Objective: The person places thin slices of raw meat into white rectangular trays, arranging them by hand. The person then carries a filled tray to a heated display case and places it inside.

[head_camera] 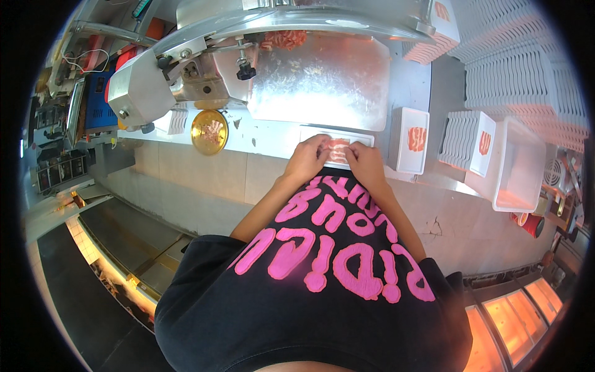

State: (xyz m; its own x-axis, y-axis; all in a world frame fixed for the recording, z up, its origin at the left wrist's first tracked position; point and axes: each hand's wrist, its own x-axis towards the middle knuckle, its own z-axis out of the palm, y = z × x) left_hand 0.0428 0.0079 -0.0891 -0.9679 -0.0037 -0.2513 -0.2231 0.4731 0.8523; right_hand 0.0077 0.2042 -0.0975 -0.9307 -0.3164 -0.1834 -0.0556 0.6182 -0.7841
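A white rectangular tray (316,131) lies at the counter's front edge, right before me. Sliced marbled meat (338,150) rests in its middle. My left hand (308,158) has its fingertips at the meat's left side, and my right hand (365,160) pinches at the right side. Fingers cover both ends of the slices. Just beyond the tray is the flat metal plate (320,88) of a meat slicer (195,79). A heap of shaved meat (283,40) sits at the plate's far edge, partly hidden by the slicer's rail.
Right of my hands, a stack of white trays (399,139) is topped with meat; another such stack (460,139) stands beside a white plastic bin (523,158). Many stacked trays (511,83) fill the far right. A gold-coloured round dish (210,148) holds meat scraps at left.
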